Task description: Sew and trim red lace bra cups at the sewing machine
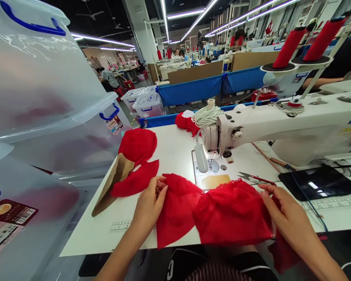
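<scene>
At my far left, stacked clear plastic bins [46, 156] with blue handles crowd right up to the table's edge, red shapes blurred through their walls. The lowest bin wears a brown label [13, 212] with a barcode, its small print unreadable; a smaller tag [114, 124] hangs below a handle further in. Beside them on the white table [172, 140] lie a heap of red fabric pieces [138, 144], a curved red piece [137, 179] and a bent tan card [105, 199], near a printed ruler scale [119, 226].

My left hand [151, 201] has thumb and fingertips drawn narrow, pinching the left edge of the red lace-trimmed garment [234, 214]. It lies spread along the near table edge in front of the needle plate: sheer and smooth on the left, gathered and wrinkled on the right, with scalloped lace along the top. A tan pad [215, 181] sits just behind it, under the sewing machine [251, 121], whose blue lettering starts with "J" before the view cuts it off.

My right hand [286, 210] holds the garment's right end, thumb against fingers, some cloth hanging below. Beyond are red-handled snips [259, 178], red thread cones [289, 47] above, and a black tablet [318, 181].
</scene>
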A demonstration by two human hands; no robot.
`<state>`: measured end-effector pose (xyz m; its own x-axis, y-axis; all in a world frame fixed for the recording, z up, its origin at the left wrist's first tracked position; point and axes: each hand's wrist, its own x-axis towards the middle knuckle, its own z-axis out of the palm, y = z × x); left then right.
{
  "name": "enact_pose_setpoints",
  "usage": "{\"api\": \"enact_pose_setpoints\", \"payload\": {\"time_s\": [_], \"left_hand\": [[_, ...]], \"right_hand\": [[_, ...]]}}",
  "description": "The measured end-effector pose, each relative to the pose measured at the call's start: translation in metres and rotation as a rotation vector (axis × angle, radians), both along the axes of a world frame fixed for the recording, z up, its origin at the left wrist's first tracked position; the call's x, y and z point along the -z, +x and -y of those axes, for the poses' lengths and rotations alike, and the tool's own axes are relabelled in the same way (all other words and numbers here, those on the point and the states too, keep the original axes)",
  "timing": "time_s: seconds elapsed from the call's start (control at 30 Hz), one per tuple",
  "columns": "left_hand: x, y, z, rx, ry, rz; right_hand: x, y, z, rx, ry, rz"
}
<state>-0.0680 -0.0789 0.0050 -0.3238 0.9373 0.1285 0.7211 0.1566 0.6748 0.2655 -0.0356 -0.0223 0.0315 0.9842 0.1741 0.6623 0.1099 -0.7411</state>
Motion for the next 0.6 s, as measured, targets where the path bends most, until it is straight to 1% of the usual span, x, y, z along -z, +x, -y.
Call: {"api": "enact_pose_setpoints", "payload": {"time_s": [0.1, 0.17, 0.23, 0.3, 0.33, 0.4, 0.5, 0.53, 0.6], "left_hand": [[0.001, 0.003, -0.005, 0.008, 0.031, 0.146], [0.001, 0.005, -0.009, 0.021, 0.053, 0.284], [0.000, 0.006, -0.012, 0.032, 0.047, 0.384], [0.000, 0.006, -0.013, 0.043, 0.022, 0.425], [-0.001, 0.006, -0.013, 0.049, 0.011, 0.430], [-0.001, 0.005, -0.013, 0.064, -0.008, 0.434], [0.000, 0.005, -0.011, 0.104, -0.034, 0.404], [0.001, 0.005, -0.009, 0.127, -0.032, 0.354], [0.000, 0.006, -0.006, 0.140, 0.031, 0.159]], "right_hand": [[-0.004, 0.004, 0.004, -0.129, -0.088, -0.035], [-0.002, 0.006, 0.004, -0.168, -0.138, 0.029], [0.002, 0.006, 0.002, -0.089, -0.108, 0.139], [0.007, 0.003, -0.001, 0.016, -0.049, 0.242], [0.009, 0.001, -0.002, 0.041, -0.031, 0.282], [0.012, -0.004, -0.004, 0.036, -0.025, 0.323], [0.010, -0.008, -0.006, 0.006, -0.043, 0.285], [0.008, -0.008, -0.007, 0.009, -0.051, 0.250], [0.001, -0.007, -0.008, 0.034, -0.063, 0.133]]}}
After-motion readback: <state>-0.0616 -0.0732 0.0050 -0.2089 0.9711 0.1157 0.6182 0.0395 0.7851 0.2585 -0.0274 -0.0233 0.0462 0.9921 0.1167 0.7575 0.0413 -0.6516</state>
